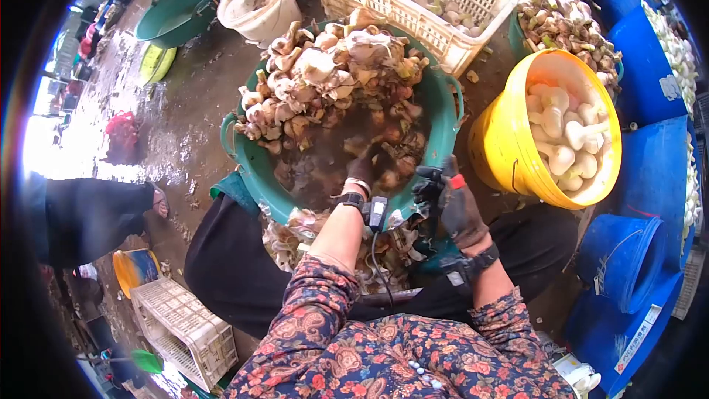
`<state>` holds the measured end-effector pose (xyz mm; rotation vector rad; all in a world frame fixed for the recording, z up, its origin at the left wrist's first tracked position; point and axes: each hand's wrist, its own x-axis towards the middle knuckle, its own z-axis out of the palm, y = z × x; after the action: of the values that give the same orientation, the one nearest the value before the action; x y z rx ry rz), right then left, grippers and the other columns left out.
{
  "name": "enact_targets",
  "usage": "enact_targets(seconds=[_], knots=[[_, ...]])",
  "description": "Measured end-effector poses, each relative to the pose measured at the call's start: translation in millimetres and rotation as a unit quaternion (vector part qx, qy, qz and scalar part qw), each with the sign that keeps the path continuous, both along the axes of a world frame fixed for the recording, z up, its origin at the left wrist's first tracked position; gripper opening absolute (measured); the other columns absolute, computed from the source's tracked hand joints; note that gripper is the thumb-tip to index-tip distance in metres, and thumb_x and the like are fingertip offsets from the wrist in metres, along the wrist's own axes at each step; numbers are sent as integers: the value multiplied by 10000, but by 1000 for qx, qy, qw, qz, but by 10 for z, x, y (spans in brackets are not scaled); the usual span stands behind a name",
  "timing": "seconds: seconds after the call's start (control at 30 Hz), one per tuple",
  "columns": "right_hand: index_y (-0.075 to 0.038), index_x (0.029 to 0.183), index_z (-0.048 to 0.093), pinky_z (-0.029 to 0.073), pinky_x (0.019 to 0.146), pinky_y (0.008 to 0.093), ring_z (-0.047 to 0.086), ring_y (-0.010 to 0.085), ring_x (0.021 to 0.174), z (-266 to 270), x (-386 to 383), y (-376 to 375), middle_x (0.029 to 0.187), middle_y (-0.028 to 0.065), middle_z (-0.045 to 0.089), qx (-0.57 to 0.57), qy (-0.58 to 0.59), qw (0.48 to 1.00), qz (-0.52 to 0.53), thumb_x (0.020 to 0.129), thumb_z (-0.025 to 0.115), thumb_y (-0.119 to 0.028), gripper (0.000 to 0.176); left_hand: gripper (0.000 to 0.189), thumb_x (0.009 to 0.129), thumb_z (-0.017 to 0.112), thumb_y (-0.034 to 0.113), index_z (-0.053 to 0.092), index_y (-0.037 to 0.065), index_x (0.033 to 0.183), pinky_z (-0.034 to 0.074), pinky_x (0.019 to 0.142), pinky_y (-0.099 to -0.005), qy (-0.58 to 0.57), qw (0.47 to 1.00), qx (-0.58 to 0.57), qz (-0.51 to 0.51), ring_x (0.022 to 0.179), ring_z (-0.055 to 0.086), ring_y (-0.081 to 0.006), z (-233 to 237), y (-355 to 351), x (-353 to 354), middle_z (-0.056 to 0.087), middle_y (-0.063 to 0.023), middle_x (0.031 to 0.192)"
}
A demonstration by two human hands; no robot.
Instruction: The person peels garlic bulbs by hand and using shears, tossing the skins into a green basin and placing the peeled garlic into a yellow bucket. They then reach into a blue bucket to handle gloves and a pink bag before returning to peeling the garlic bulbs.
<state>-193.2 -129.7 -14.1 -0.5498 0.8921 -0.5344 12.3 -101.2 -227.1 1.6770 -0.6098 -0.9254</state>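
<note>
A green tub [252,182] stands in front of me, heaped with unpeeled garlic bulbs [314,67] around a pool of muddy water. My left hand [362,169], in a dark glove, reaches down into that water among the bulbs, its fingers largely hidden. By the tub's right rim is my right hand [456,207], also gloved, with fingers curled closed. A small red piece [457,181] shows at its fingers; what it belongs to I cannot tell. Loose garlic skins [284,236] cling below the near rim.
To the right, a yellow bucket [502,140] holds cleaned, pale garlic bulbs [565,133]. Behind the tub sit a cream crate [413,19] with garlic and a white bucket [258,4]. Blue bins [642,163] line the right side. Another person's leg [96,211] extends at left.
</note>
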Motion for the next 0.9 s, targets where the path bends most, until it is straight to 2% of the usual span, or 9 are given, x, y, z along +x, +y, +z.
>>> enact_targets(seconds=[0.07, 0.1, 0.2, 0.33, 0.4, 0.5, 0.67, 0.83, 0.9], knots=[[-12, 998, 651, 416, 551, 242, 522, 72, 625, -124, 95, 55, 730, 11, 596, -156, 119, 981, -4, 894, 487, -539, 561, 500, 724, 759, 372, 628, 48, 1082, 506, 646, -315, 309, 939, 145, 41, 727, 594, -163, 525, 5, -9, 627, -76, 925], [-20, 872, 633, 401, 526, 278, 513, 118, 580, -292, 89, 59, 668, 43, 582, -223, 197, 955, 4, 883, 539, -491, 480, 541, 704, 776, 368, 606, 39, 1097, 502, 681, -321, 310, 936, 167, 18, 773, 593, -161, 618, 60, -17, 625, -58, 942], [-37, 744, 616, 440, 575, 389, 596, 337, 645, -352, 101, 160, 658, 167, 599, -377, 366, 848, 69, 824, 636, -295, 271, 533, 692, 785, 333, 595, 28, 1085, 489, 766, -310, 63, 979, 91, -172, 833, 610, -178, 1167, 356, -28, 647, -71, 953], [-87, 853, 671, 492, 669, 425, 615, 358, 757, -373, 143, 292, 773, 158, 640, -473, 387, 787, 87, 743, 635, -200, 162, 612, 666, 757, 449, 590, 52, 1102, 479, 814, -347, -184, 934, 78, -295, 934, 627, -255, 2041, 678, -224, 644, -145, 1016], [-89, 848, 670, 491, 666, 426, 617, 358, 759, -289, 204, 362, 786, 154, 645, -463, 420, 768, 141, 741, 638, -219, 172, 553, 652, 789, 361, 609, 48, 1071, 492, 769, -336, -261, 918, 80, -287, 874, 636, -230, 2243, 780, -327, 648, -134, 958], [-62, 823, 653, 472, 648, 445, 609, 376, 751, -74, 241, 467, 778, 180, 634, -467, 373, 784, 167, 795, 601, -262, 209, 542, 606, 792, 389, 632, 114, 1045, 507, 720, -381, -380, 889, 46, -252, 843, 617, -332, 2371, 932, -416, 631, -158, 917], [-10, 788, 619, 445, 620, 460, 588, 404, 737, -84, 265, 615, 741, 229, 602, -487, 300, 804, 165, 848, 558, -302, 305, 550, 597, 797, 404, 642, 102, 1030, 502, 722, -378, -458, 857, 17, -237, 808, 615, -322, 2363, 1102, -354, 630, -142, 873], [23, 849, 616, 440, 593, 325, 535, 136, 629, -104, 206, 652, 683, 108, 616, -376, 145, 895, 190, 904, 513, -215, 265, 573, 610, 810, 390, 649, 23, 1019, 484, 750, -329, -299, 900, 68, -311, 817, 620, -232, 2533, 1132, -206, 641, -123, 895], [20, 868, 621, 437, 592, 301, 526, 110, 645, 3, 177, 656, 714, 73, 621, -308, 96, 928, 184, 914, 509, -228, 276, 596, 647, 791, 392, 636, -4, 1065, 481, 774, -301, -192, 930, 45, -309, 836, 633, -191, 2529, 1165, -157, 663, -120, 918]])
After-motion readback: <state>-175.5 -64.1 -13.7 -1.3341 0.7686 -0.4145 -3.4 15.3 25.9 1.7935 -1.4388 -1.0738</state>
